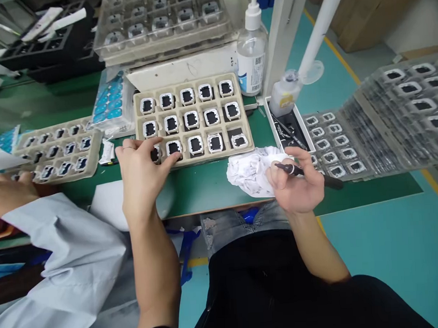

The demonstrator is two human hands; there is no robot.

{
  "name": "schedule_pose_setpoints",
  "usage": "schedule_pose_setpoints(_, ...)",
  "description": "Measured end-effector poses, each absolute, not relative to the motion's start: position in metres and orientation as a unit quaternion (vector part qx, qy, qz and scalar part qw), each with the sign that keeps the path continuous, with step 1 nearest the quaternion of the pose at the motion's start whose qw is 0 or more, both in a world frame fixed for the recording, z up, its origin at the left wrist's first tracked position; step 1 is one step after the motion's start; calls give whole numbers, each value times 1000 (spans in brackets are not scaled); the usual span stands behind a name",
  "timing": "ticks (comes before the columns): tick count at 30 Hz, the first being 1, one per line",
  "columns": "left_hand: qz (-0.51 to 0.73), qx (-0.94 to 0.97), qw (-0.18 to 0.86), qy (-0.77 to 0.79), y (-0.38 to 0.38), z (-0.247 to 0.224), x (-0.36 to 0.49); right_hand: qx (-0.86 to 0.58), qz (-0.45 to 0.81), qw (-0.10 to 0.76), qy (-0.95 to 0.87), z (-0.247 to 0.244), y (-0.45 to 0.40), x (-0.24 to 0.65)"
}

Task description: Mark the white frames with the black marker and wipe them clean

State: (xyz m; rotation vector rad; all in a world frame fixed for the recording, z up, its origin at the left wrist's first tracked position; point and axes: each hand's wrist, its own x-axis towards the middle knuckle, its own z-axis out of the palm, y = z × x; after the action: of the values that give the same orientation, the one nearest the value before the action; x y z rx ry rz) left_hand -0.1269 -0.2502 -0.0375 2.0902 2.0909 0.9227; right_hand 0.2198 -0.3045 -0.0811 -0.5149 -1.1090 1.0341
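My left hand (141, 170) reaches over the front left corner of a beige compartment tray (249, 133). Its thumb and fingers are apart, near a white watch-case-like frame (174, 147) in the front row; whether they touch it I cannot tell. Several similar frames with dark centres sit in the tray's compartments. At the front right, one frame (239, 141) lies lower in its cell, with dark material visible behind it. In my right hand (299, 184) is a black pen-like tool (294, 169), its tip pointing left. Crumpled white cloth (250, 171) lies beside that hand.
A pump bottle (251, 56) stands behind the tray. Right of it, a small white box (308, 140) holds another bottle (284, 96) and dark tools. Stacked clear trays (379, 108) stand far right. At left, a co-worker's hand (13, 192) is by another tray (91, 162).
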Motion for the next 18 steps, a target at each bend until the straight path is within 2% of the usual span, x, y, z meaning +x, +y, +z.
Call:
schedule_pose_setpoints(7,206,671,11,712,-253,-20,-113,-252,540,702,-390,-69,-314,214)
schedule_pose_setpoints(14,301,659,77,685,-259,-27,-103,-213,541,705,-406,-73,-311,216)
schedule_pose_setpoints(18,401,686,37,606,-260,-44,-107,-191,514,709,-444,-79,-310,215)
